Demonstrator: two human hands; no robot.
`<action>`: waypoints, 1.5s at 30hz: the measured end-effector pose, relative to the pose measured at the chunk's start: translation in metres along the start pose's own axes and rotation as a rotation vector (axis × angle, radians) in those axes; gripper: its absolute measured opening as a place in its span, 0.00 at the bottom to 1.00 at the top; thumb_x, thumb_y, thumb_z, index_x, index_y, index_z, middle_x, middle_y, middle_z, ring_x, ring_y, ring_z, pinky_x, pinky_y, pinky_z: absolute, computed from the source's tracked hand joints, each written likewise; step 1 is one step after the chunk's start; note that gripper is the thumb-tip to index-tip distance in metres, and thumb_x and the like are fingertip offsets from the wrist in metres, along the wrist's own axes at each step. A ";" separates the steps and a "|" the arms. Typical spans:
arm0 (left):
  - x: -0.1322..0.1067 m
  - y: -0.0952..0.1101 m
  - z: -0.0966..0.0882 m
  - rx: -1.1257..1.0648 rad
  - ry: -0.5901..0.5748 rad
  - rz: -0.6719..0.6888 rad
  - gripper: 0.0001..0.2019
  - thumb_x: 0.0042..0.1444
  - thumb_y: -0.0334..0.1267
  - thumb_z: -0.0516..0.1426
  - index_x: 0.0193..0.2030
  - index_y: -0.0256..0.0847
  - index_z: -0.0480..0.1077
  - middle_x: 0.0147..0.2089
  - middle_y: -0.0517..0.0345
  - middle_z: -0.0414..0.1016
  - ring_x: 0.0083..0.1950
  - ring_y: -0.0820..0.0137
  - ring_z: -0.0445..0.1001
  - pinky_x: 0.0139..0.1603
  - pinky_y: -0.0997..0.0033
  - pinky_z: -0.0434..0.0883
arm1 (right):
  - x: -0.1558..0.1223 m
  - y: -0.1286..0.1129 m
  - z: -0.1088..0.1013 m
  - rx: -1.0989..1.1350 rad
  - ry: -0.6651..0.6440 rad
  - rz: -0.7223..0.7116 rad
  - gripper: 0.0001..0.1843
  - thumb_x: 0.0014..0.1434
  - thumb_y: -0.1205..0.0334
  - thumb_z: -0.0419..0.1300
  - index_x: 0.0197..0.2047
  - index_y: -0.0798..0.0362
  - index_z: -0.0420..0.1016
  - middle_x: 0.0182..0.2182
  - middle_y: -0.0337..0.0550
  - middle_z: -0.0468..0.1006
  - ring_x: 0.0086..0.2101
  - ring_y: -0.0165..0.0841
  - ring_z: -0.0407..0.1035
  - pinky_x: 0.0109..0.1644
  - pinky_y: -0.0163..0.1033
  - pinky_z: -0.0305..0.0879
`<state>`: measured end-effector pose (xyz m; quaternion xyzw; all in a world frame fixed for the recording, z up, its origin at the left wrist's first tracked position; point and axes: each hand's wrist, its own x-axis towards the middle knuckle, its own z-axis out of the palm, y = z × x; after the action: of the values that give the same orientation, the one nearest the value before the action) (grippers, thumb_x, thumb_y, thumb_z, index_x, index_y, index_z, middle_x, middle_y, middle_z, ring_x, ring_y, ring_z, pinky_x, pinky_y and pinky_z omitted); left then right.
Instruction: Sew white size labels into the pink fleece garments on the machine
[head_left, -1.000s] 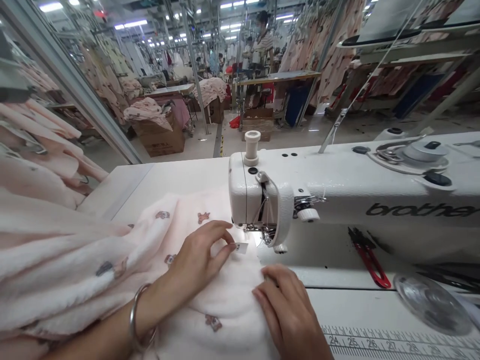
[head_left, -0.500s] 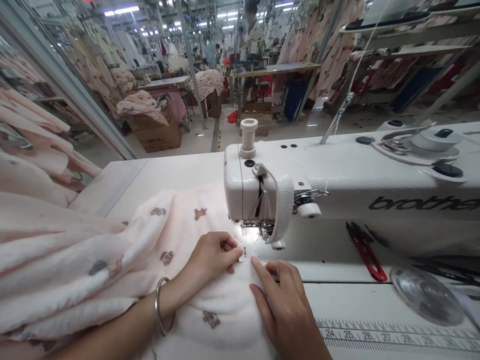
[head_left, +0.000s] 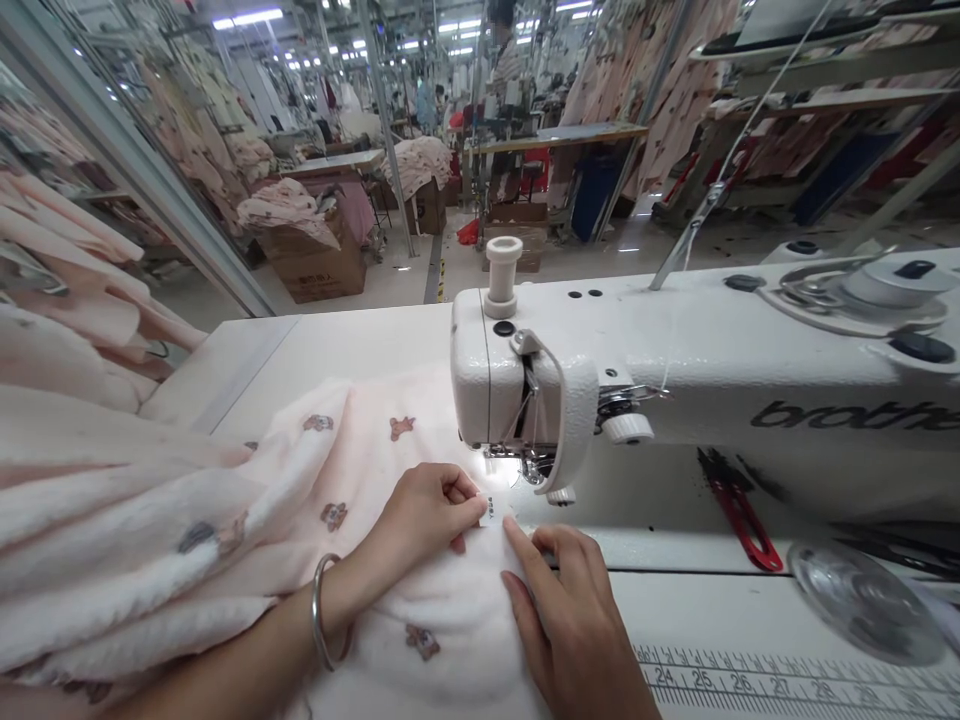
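A pale pink fleece garment [head_left: 360,470] printed with small bears lies across the table and under the head of the white sewing machine [head_left: 675,370]. My left hand [head_left: 424,515] rests on it, fingers curled, pinching a small white label [head_left: 491,512] just in front of the needle area [head_left: 529,470]. My right hand [head_left: 562,610] lies on the fabric beside it, its index finger stretched out to the label's lower edge. A metal bangle [head_left: 322,625] circles my left wrist.
Red thread snips [head_left: 739,515] lie on the machine bed to the right, with a clear round dish [head_left: 862,600] nearer me. A ruler strip [head_left: 787,685] runs along the table's front. More pink fabric piles at the left. Cardboard boxes [head_left: 315,265], tables and a person stand far back.
My left hand drew back from a flat reach into a pinch on the label. My right hand slid forward until its index finger met the label. The view shifted slightly.
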<state>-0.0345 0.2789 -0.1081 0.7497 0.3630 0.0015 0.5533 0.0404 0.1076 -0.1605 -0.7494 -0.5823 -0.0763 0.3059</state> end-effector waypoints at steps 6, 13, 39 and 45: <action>0.001 -0.005 0.007 0.047 0.049 0.042 0.07 0.50 0.37 0.55 0.25 0.37 0.67 0.22 0.64 0.70 0.19 0.76 0.69 0.23 0.78 0.62 | 0.001 0.000 0.000 -0.020 -0.004 -0.001 0.23 0.63 0.68 0.52 0.61 0.63 0.61 0.42 0.53 0.62 0.45 0.42 0.58 0.45 0.49 0.66; -0.026 -0.001 -0.014 0.528 0.223 0.416 0.12 0.58 0.34 0.54 0.49 0.40 0.69 0.41 0.54 0.74 0.38 0.69 0.73 0.39 0.70 0.72 | 0.003 -0.001 0.001 -0.032 0.021 -0.020 0.23 0.62 0.69 0.53 0.60 0.64 0.62 0.42 0.54 0.63 0.45 0.43 0.58 0.45 0.50 0.66; -0.037 -0.031 -0.014 0.906 -0.087 0.883 0.23 0.63 0.33 0.49 0.64 0.30 0.57 0.66 0.36 0.56 0.68 0.57 0.55 0.65 0.56 0.63 | 0.003 -0.004 -0.001 -0.002 0.012 0.050 0.21 0.64 0.66 0.51 0.60 0.58 0.63 0.43 0.52 0.63 0.45 0.41 0.59 0.47 0.49 0.65; -0.038 -0.034 -0.012 0.868 -0.086 0.876 0.23 0.62 0.32 0.49 0.64 0.32 0.56 0.66 0.37 0.56 0.68 0.57 0.54 0.66 0.55 0.62 | 0.003 -0.005 0.000 0.003 0.008 0.055 0.22 0.64 0.66 0.50 0.61 0.58 0.61 0.43 0.52 0.63 0.46 0.41 0.59 0.46 0.49 0.65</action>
<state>-0.0862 0.2719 -0.1169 0.9853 -0.0338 0.0507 0.1597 0.0371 0.1100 -0.1573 -0.7643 -0.5604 -0.0702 0.3113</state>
